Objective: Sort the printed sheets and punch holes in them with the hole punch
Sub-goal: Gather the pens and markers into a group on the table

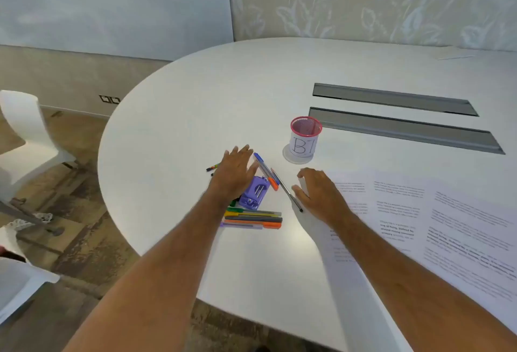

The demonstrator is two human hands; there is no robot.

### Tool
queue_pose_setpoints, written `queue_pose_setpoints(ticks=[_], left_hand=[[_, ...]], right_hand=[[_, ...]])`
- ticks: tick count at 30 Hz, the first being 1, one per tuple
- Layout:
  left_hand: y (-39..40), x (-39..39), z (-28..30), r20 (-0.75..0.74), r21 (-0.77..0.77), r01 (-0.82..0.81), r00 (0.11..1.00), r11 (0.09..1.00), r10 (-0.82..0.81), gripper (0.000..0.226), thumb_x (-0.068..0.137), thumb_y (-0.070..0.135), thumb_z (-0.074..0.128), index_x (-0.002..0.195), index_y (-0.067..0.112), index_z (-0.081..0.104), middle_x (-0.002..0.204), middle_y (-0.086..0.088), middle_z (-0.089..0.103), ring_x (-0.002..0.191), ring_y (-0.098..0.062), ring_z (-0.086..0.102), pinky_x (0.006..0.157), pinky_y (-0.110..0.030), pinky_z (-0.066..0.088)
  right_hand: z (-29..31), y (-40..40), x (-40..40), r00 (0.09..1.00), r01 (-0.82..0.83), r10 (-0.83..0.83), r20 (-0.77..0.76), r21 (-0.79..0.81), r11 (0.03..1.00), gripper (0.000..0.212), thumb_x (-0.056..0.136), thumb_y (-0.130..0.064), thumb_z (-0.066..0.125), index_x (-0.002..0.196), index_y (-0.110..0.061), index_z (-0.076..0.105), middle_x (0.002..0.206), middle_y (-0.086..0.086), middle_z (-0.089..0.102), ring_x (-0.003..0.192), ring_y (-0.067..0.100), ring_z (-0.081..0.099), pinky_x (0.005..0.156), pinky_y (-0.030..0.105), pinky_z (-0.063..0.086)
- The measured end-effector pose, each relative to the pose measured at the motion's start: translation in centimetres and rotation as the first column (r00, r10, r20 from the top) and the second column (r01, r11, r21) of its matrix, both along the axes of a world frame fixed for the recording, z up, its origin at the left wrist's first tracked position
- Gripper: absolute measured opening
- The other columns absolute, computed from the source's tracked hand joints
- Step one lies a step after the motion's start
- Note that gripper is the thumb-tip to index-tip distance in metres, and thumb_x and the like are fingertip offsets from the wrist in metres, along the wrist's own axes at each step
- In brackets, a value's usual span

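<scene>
Printed sheets (436,220) lie spread over the right side of the white table (195,105), several of them overlapping. My right hand (319,192) rests flat on their left edge, fingers curled over the corner of a sheet. A purple hole punch (255,193) sits among pens near the table's middle. My left hand (236,168) hovers over the punch's left part with fingers spread, holding nothing. The punch's left side is hidden under that hand.
Coloured pens (253,219) lie in a pile in front of the punch, and more pens (267,171) lie between my hands. A pink mesh cup (305,139) labelled B1 stands behind. Two grey cable slots (391,98) cross the table. A white chair (25,128) stands left.
</scene>
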State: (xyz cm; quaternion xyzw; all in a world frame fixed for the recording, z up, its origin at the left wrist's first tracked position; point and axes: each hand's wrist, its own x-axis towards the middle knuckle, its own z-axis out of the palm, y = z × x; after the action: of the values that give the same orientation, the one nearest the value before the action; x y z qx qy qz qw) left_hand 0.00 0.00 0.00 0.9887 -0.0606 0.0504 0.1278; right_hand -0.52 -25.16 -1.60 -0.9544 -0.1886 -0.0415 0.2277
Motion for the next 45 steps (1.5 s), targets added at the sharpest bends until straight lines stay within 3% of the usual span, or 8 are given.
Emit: queue_pose_setpoints(ticks=[3, 7, 12, 17, 22, 27, 33, 45], left_hand=[[1.9, -0.1, -0.4, 0.046, -0.097, -0.057, 0.997, 0.994, 0.061, 0.051, 0.11, 0.032, 0.047, 0.154, 0.005, 0.047, 0.162, -0.014, 0.044, 0.154, -0.035, 0.033, 0.127, -0.046, 0.021], [3.9, -0.2, -1.3, 0.06, -0.107, -0.071, 0.995, 0.992, 0.078, 0.043, 0.103, 0.02, 0.062, 0.139, -0.004, 0.058, 0.143, -0.021, 0.061, 0.142, -0.042, 0.047, 0.121, -0.047, 0.033], [4.9, -0.6, -2.3, 0.076, -0.201, -0.125, 0.987, 0.972, 0.143, 0.037, 0.103, 0.023, 0.061, 0.132, -0.001, 0.062, 0.131, -0.019, 0.067, 0.125, -0.039, 0.058, 0.11, -0.047, 0.042], [5.0, -1.2, -3.2, 0.051, -0.278, -0.166, 0.981, 0.946, 0.187, 0.041, 0.105, 0.034, 0.057, 0.137, 0.008, 0.06, 0.131, -0.011, 0.068, 0.119, -0.031, 0.062, 0.102, -0.041, 0.047], [4.5, -1.5, -3.4, 0.041, -0.286, -0.168, 0.981, 0.943, 0.187, 0.045, 0.105, 0.041, 0.055, 0.14, 0.013, 0.057, 0.135, -0.007, 0.066, 0.122, -0.028, 0.059, 0.102, -0.041, 0.046], [4.2, -1.7, -3.5, 0.03, -0.239, -0.173, 0.982, 0.955, 0.185, 0.049, 0.102, 0.043, 0.059, 0.139, 0.011, 0.057, 0.136, -0.007, 0.065, 0.123, -0.03, 0.059, 0.1, -0.044, 0.046], [3.7, -1.8, -3.9, 0.042, -0.137, -0.17, 0.983, 0.976, 0.177, 0.055, 0.097, 0.054, 0.062, 0.135, 0.015, 0.058, 0.133, -0.004, 0.065, 0.116, -0.029, 0.061, 0.091, -0.043, 0.047], [3.8, -0.1, -3.3, -0.061, -0.069, -0.169, 0.985, 0.983, 0.165, 0.052, 0.107, 0.042, 0.05, 0.152, 0.016, 0.048, 0.158, -0.003, 0.047, 0.138, -0.026, 0.047, 0.111, -0.041, 0.039]], right_hand=[[-0.5, 1.5, 1.0, 0.996, 0.04, -0.038, -0.075, 0.034, 0.999, 0.029, 0.103, -0.037, 0.062, 0.123, -0.016, 0.057, 0.125, 0.007, 0.067, 0.112, 0.024, 0.06, 0.092, 0.036, 0.052], [-0.8, 3.4, 2.0, 0.991, 0.045, -0.039, -0.13, 0.039, 0.998, 0.026, 0.102, -0.04, 0.062, 0.118, -0.022, 0.053, 0.123, 0.004, 0.066, 0.098, 0.014, 0.054, 0.079, 0.028, 0.051], [-1.0, 4.8, 3.1, 0.993, 0.04, -0.034, -0.112, 0.049, 0.998, 0.029, 0.098, -0.043, 0.068, 0.116, -0.023, 0.06, 0.119, 0.003, 0.07, 0.095, 0.016, 0.057, 0.083, 0.032, 0.053], [-1.3, 5.4, 3.7, 0.992, 0.0, 0.01, -0.127, 0.083, 0.997, 0.025, 0.099, -0.037, 0.069, 0.117, -0.02, 0.066, 0.123, 0.004, 0.071, 0.109, 0.021, 0.061, 0.095, 0.039, 0.055], [-1.5, 6.0, 4.4, 0.993, -0.009, 0.024, -0.115, 0.131, 0.991, 0.022, 0.102, -0.031, 0.064, 0.119, -0.018, 0.066, 0.122, 0.004, 0.07, 0.108, 0.019, 0.06, 0.09, 0.032, 0.051], [-1.6, 6.4, 4.9, 0.992, -0.038, 0.05, -0.112, 0.106, 0.994, 0.025, 0.1, -0.03, 0.068, 0.12, -0.015, 0.068, 0.121, 0.005, 0.071, 0.111, 0.024, 0.061, 0.094, 0.04, 0.055], [-1.9, 6.8, 5.5, 0.994, -0.038, 0.044, -0.105, 0.06, 0.997, 0.024, 0.101, -0.03, 0.067, 0.12, -0.016, 0.068, 0.123, 0.005, 0.07, 0.11, 0.023, 0.058, 0.091, 0.038, 0.053], [-1.5, 7.8, 7.9, 0.989, 0.006, -0.008, -0.148, -0.013, 1.0, 0.028, 0.106, -0.027, 0.06, 0.125, -0.009, 0.07, 0.128, 0.01, 0.071, 0.111, 0.025, 0.064, 0.094, 0.028, 0.048]])
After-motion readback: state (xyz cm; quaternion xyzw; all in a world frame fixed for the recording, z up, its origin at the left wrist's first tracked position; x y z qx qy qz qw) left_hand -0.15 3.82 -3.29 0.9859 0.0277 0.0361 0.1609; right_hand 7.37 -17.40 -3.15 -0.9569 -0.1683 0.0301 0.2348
